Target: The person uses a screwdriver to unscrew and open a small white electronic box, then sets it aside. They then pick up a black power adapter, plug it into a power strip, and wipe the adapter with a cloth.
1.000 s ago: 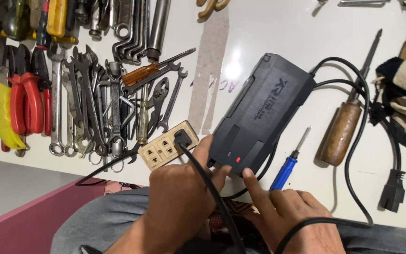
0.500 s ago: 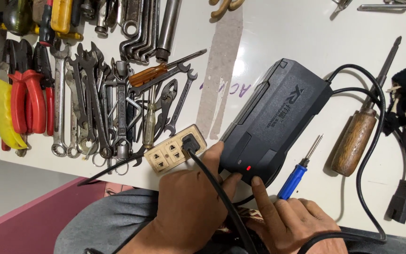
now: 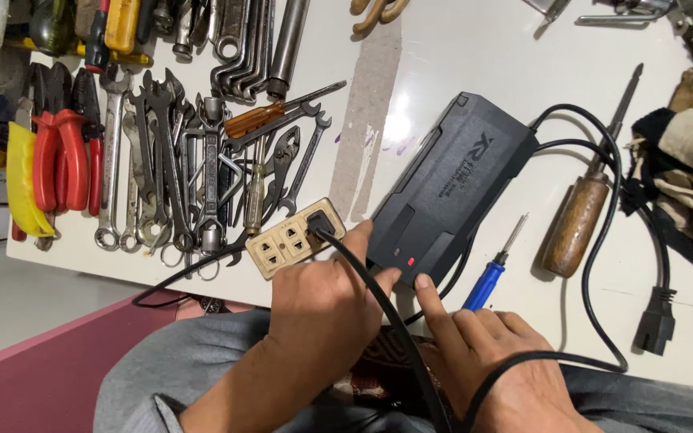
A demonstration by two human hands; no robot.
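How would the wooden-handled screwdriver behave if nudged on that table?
The wooden-handled screwdriver would likely roll: its handle looks round and the white table smooth. Probably rigid, handle-heavy, so it may pivot about the handle. The black cable beside it could stop it.

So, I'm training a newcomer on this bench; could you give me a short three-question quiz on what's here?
1. True or false: a red light shows on the black power adapter.
2. What is plugged into the beige power strip?
3. Which lies nearer the right hand: A) blue screwdriver B) red pliers?

Key: 1 true; 2 a black plug; 3 A.
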